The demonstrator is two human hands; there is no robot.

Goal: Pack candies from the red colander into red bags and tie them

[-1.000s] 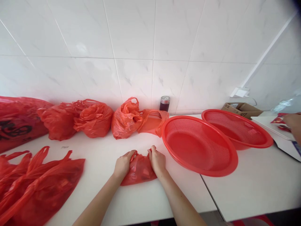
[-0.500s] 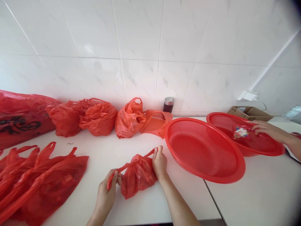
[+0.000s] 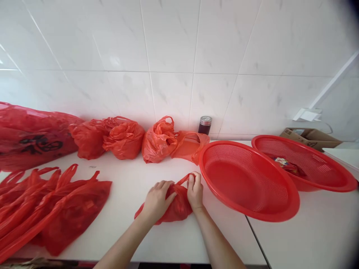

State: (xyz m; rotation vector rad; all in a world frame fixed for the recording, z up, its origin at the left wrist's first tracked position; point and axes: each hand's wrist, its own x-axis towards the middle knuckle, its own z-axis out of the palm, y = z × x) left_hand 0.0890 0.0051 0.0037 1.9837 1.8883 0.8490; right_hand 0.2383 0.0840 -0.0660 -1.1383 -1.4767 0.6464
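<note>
A small red plastic bag [image 3: 176,207] lies on the white counter [image 3: 126,186] in front of me. My left hand [image 3: 157,200] rests on top of the bag, fingers curled over it and pressing its plastic. My right hand [image 3: 195,190] pinches one of the bag's handles near its top right. A large red mesh basket [image 3: 249,179] sits just right of my right hand. A second red basket [image 3: 305,164] behind it holds a small colourful packet [image 3: 283,162].
Several flat red bags [image 3: 53,209] lie at the left front. Filled red bags [image 3: 123,138] and an orange bag [image 3: 162,140] line the tiled wall, with a big printed red bag [image 3: 33,134] far left. A dark flask [image 3: 205,125] and a cardboard box [image 3: 311,136] stand at the back.
My left hand let go of the stretched handle and came back onto the bag. Another person's hand left the far basket, leaving a packet in it. The view shifted slightly left.
</note>
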